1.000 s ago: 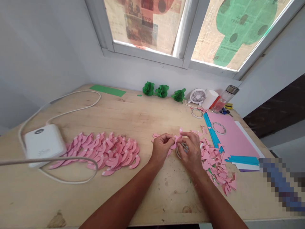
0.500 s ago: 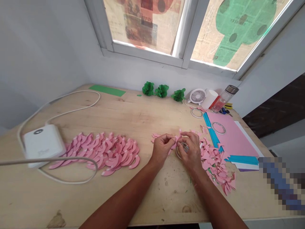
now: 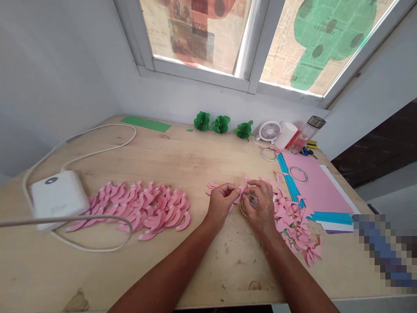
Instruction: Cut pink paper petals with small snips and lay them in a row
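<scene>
Between my hands is a small pink paper piece (image 3: 241,194), partly hidden by the fingers. My left hand (image 3: 222,202) pinches it from the left between thumb and forefinger. On its other side my right hand (image 3: 259,201) has thumb and fingers closed at the paper's edge. A roll of tape (image 3: 243,209) lies on the table under my right hand, mostly covered by it. To the left spreads a pile of curved pink paper pieces (image 3: 153,208), several with whitish ends. Right of my hands is a heap of pink paper scraps (image 3: 295,224).
A white power bank (image 3: 58,195) with a looping cable (image 3: 97,152) lies at the left. Green paper decorations (image 3: 221,124), a small fan (image 3: 269,131) and a glass bottle (image 3: 308,132) stand along the back. Pink sheets (image 3: 322,187) with a tape roll (image 3: 298,174) lie at the right.
Almost nothing differs. Both hands keep their grip on the pink paper piece, with only a slight shift of the right fingers.
</scene>
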Motion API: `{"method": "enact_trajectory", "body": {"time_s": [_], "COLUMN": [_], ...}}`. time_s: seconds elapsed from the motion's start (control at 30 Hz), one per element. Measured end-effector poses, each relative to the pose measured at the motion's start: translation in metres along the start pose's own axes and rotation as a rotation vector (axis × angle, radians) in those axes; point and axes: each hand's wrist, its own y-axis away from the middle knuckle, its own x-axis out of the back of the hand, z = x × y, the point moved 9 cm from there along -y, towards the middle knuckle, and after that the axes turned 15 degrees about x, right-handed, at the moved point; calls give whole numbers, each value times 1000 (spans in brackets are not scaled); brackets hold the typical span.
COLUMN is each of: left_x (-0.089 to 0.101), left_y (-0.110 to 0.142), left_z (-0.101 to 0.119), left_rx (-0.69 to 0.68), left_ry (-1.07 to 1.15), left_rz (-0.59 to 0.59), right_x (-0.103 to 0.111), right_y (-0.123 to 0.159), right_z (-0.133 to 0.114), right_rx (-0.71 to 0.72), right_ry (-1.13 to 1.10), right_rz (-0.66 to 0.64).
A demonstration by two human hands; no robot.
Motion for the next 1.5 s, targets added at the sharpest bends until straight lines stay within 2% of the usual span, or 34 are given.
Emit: {"method": "enact_trajectory", "body": {"time_s": [0.37,0.53,0.73,0.97,1.33,1.5], "left_x": [0,1,6,9,8,8], "left_y": [-3,-4,-3,-1,-1,6], "left_z": [-7,-6,-2,0,-6,-1], "left_rx": [7,-34,-48,-47,-112,-198], "left_ry": [33,-8,31,57,-27,-126], "left_rz": [-19,-14,35,76,81,116], "right_x": [4,3,6,-12,-19,-22], "right_y": [1,3,6,16,21,24], "right_z": [4,7,18,31,38,41], "right_rx": [-29,-44,-142,-296,-397,-461], "right_ry": [9,-7,-87,-230,-294,-328], "right_rz": [48,56,101,-14,-19,-22]}}
